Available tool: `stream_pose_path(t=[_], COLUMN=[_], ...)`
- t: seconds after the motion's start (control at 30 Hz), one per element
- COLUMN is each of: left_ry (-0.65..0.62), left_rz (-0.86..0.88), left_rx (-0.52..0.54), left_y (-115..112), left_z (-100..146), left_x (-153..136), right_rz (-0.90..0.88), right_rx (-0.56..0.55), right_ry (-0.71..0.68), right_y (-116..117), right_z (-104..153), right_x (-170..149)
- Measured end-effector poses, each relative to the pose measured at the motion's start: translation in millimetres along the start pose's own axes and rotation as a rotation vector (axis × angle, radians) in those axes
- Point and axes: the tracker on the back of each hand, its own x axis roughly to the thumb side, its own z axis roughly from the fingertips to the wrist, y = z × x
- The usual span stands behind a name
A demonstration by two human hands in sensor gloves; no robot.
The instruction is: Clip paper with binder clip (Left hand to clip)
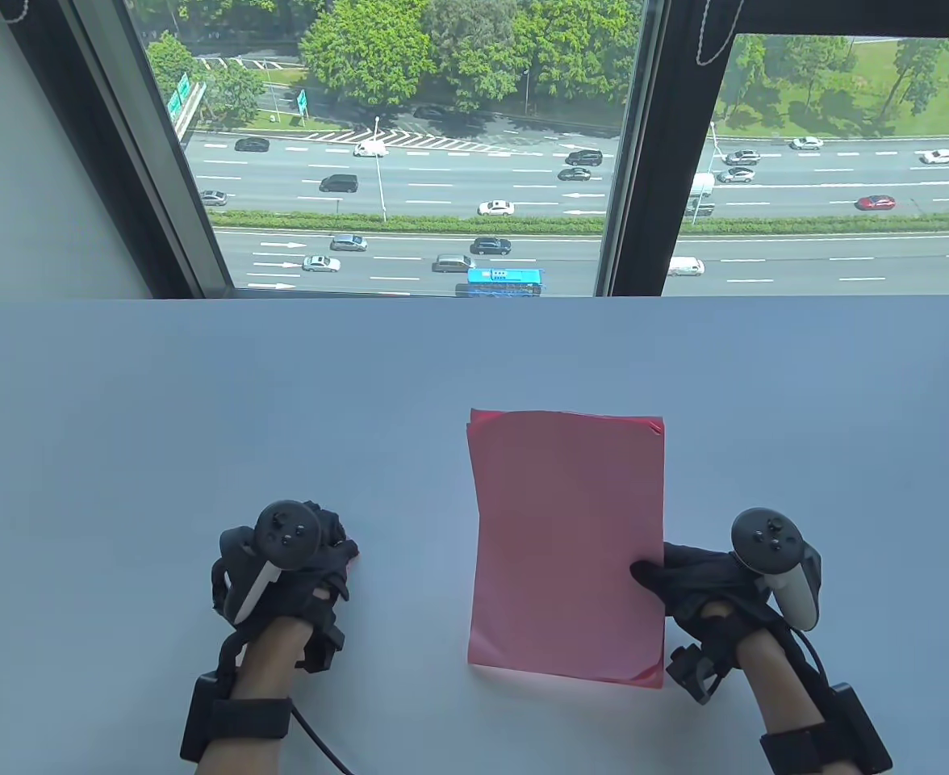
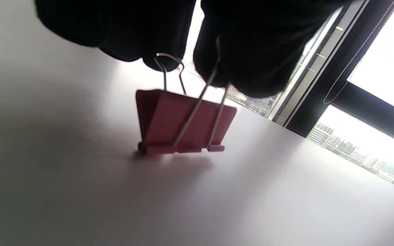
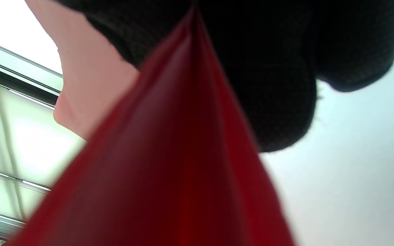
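From above, the right hand (image 1: 704, 585) pinches the right edge of the red paper (image 1: 567, 549) at mid-bench (image 1: 200, 404), while the left wrist view shows the left hand (image 2: 183, 37) with fingers (image 2: 248, 51) clamped on the red binder clip's (image 2: 183, 124) wire handles, and the right wrist view shows the right fingers (image 3: 272, 85) gripping the paper's edge.

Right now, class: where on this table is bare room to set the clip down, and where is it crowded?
Bare: the table between window and hands, and the strip between left hand and red paper. Crowded: the paper's right edge, gripped by the right hand.
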Motion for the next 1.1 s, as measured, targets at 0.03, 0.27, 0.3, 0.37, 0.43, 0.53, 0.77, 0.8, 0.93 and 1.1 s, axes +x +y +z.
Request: stream_pose_path(t=[0.03, 0.27, 0.3, 0.37, 0.43, 0.53, 0.77, 0.8, 0.93, 1.1], left_ry=[0.006, 0.017, 0.002, -0.03, -0.101, -0.156, -0.311, -0.315, -0.329, -0.352], left_rz=[0.02, 0.118, 0.163, 0.271, 0.38, 0.516, 0.665, 0.714, 0.813, 0.831], left_rx=[-0.026, -0.063, -0.057, -0.036, -0.038, -0.049, -0.167, -0.174, -0.247, -0.367], left_y=[-1, 0, 0, 2, 1, -1, -11, -14, -20, -24], left_z=[0, 0, -1, 0, -1, -1, -3, -3, -5, -4], left_x=[-2, -12, -12, -11, -9, -7, 0, 0, 3, 4], right_rz=[-0.001, -0.018, -0.024, -0.037, -0.047, -0.056, -0.059, -0.062, -0.068, -0.101], right_rx=[0.002, 0.003, 0.0, -0.006, -0.007, -0.006, 0.005, 0.006, 0.019, 0.076], right_ry=[0.0, -0.027, -0.03, -0.036, -0.044, -0.057, -0.115, -0.117, -0.147, -0.179], right_y=[0, -1, -1, -2, -3, -4, -5, -5, -4, 0], right_z=[0, 1, 1, 1, 1, 1, 3, 3, 2, 3], right_x=[0, 1, 1, 1, 1, 2, 6, 6, 6, 9])
